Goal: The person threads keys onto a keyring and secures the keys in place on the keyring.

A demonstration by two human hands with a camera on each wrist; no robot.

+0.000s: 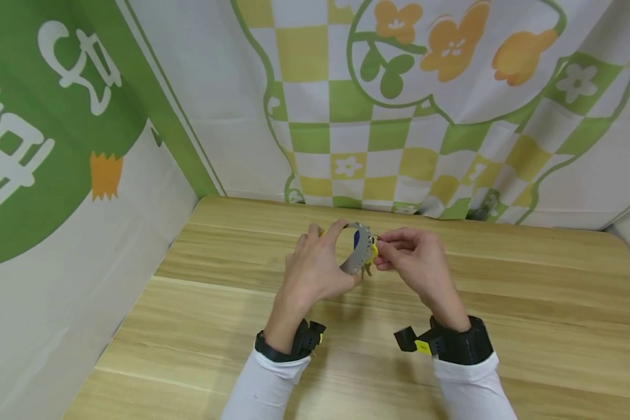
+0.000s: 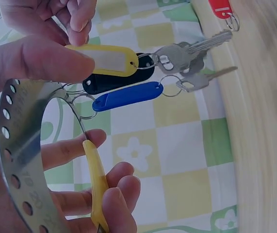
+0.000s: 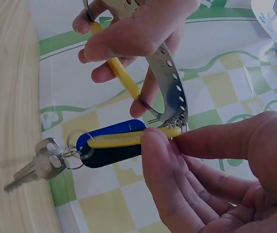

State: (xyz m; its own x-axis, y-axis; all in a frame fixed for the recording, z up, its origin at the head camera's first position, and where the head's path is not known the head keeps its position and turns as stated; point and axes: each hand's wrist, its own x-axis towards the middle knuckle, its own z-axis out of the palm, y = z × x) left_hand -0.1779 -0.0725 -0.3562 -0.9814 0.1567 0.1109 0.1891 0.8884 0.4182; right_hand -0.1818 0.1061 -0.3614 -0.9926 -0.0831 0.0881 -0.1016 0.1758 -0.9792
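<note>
My left hand (image 1: 312, 265) grips a round metal key hoop (image 1: 363, 249), a curved band with a row of holes and a yellow grip (image 2: 96, 182). In the left wrist view its fingers lie around that yellow grip. My right hand (image 1: 417, 256) pinches a yellow key tag (image 3: 116, 141) right beside the band's end. A blue tag (image 2: 128, 96) and a black tag (image 2: 97, 83) hang close to the yellow one. Metal keys (image 2: 174, 56) dangle from rings on the tags. Whether the yellow tag's ring is threaded on the hoop, I cannot tell.
A red tag (image 2: 220, 7) with a ring shows at the left wrist view's top edge; what it rests on is out of sight. Below the hands lies a wood-grain table (image 1: 215, 332). A checkered curtain (image 1: 346, 111) hangs behind it.
</note>
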